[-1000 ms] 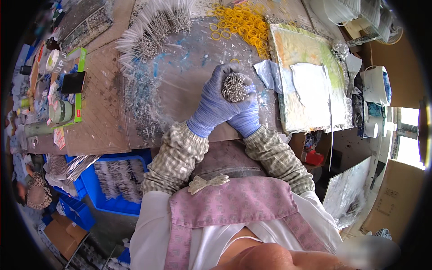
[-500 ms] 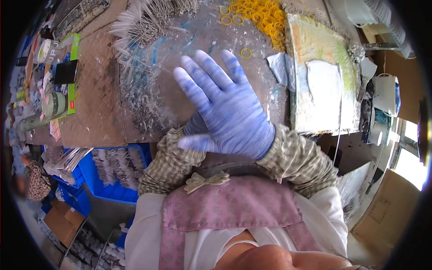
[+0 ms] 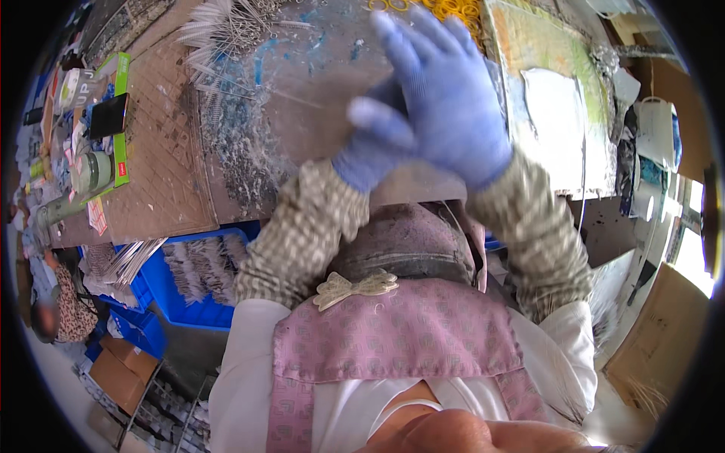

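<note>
Blue bin, grey brushes inside, gloved hands

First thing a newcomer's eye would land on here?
Probably the blue-gloved hands at centre: the right hand, fingers extended, overlaps the left hand, hiding part of it. Next, the bright yellow rings at the top edge and the pile of thin wire brushes at upper left. Lower left, a vivid blue bin holds grey bristly pieces.
</note>
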`<control>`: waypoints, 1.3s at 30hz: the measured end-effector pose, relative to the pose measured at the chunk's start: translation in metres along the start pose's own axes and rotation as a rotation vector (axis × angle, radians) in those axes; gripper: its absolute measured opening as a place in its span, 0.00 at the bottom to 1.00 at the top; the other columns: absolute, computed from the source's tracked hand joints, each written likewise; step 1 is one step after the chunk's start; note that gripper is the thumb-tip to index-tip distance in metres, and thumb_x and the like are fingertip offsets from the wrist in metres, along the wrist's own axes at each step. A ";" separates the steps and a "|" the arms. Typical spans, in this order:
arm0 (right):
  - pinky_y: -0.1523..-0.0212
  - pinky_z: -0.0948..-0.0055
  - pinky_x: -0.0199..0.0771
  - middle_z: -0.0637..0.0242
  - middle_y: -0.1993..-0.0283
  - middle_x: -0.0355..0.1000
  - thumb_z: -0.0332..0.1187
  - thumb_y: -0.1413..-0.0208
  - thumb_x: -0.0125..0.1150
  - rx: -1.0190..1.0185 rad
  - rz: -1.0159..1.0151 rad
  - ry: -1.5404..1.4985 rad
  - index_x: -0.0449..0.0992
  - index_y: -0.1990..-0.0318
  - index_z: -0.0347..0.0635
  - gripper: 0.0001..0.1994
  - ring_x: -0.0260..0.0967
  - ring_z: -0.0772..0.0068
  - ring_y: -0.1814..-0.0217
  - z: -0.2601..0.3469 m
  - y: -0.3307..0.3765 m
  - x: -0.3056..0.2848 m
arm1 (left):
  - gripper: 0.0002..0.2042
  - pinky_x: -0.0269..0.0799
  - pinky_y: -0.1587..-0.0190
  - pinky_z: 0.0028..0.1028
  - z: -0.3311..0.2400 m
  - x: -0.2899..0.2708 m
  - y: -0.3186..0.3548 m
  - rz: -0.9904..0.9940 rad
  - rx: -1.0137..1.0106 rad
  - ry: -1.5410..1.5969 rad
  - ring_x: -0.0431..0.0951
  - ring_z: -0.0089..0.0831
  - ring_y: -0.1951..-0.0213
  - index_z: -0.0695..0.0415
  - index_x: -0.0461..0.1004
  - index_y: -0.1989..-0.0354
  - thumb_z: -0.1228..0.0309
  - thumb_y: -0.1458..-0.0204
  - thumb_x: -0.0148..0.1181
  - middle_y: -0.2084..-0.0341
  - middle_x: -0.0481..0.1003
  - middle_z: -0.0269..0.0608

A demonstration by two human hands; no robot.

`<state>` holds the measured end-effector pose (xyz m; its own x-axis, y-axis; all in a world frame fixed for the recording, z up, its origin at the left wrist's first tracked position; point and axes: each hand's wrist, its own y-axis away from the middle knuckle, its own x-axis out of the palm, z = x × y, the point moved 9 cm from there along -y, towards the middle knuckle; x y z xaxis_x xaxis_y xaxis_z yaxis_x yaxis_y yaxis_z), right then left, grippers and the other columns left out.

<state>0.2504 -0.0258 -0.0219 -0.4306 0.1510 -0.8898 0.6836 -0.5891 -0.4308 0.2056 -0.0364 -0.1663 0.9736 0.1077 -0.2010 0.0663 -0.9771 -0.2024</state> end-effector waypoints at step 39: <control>0.24 0.41 0.29 0.44 0.24 0.47 0.71 0.66 0.70 0.154 -0.040 -0.545 0.42 0.25 0.37 0.68 0.39 0.42 0.20 -0.025 0.069 0.004 | 0.22 0.80 0.60 0.26 -0.044 -0.033 0.016 -0.042 -0.039 0.082 0.81 0.25 0.62 0.59 0.69 0.46 0.75 0.49 0.69 0.61 0.79 0.39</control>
<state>0.3109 -0.0459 -0.0586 -0.7245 -0.2316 -0.6492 0.5840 -0.7065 -0.3997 0.1839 -0.0640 -0.1207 0.9843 0.1352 -0.1139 0.1146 -0.9785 -0.1713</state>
